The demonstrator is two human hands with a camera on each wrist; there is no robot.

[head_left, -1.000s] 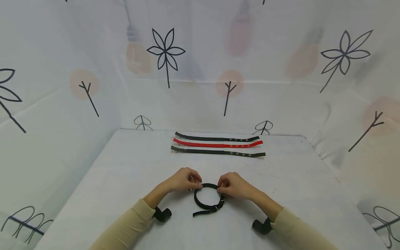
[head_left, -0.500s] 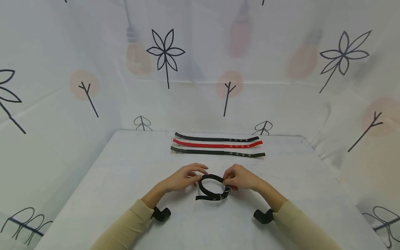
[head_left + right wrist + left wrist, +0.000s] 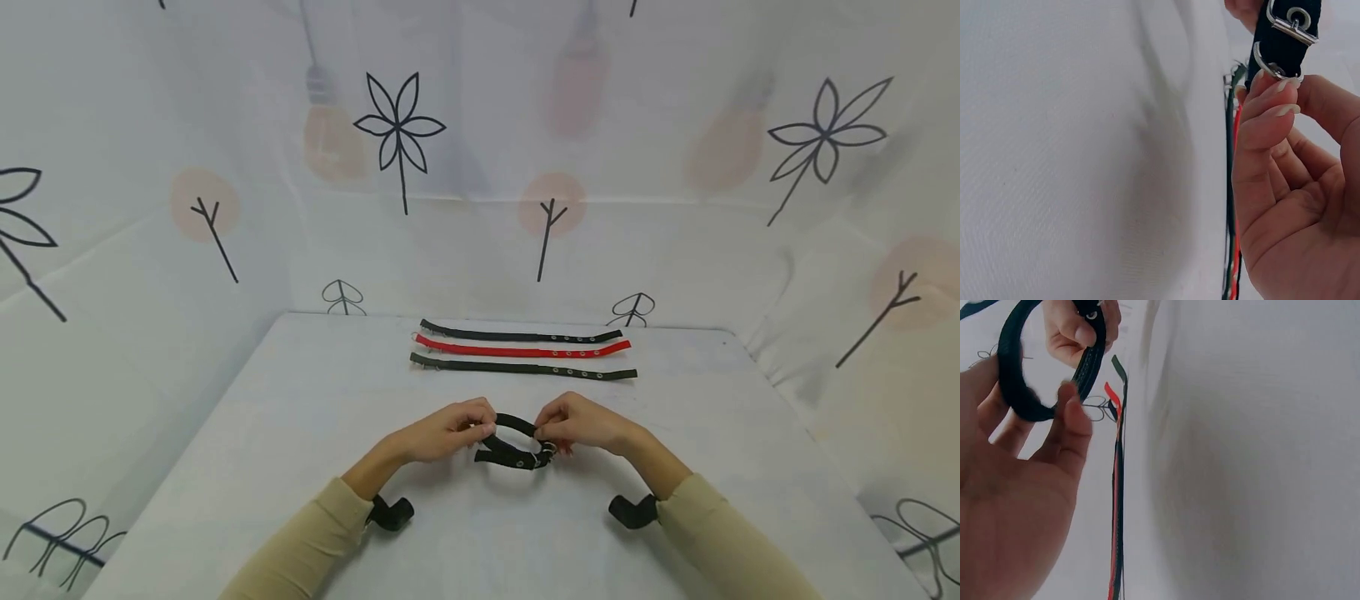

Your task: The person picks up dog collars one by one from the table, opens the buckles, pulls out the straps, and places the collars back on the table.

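Observation:
A dark collar, buckled into a loop with its tail sticking out to the left, is held up between my two hands. My left hand pinches the loop's left side between thumb and fingers; the left wrist view shows other fingers behind the band. On the opposite side my right hand pinches the band. Close up in the right wrist view, its fingertips lie right at the metal D-ring, just below the silver buckle with its pin through an eyelet.
Toward the back of the white table lie three straightened collars side by side: a black one, a red one and a dark green one. Patterned white cloth hangs behind the table and along its sides.
The looped collar has been raised and tilted, its buckle side turning toward the head camera. My left fingers, spread off the band half a second ago, have closed on it.

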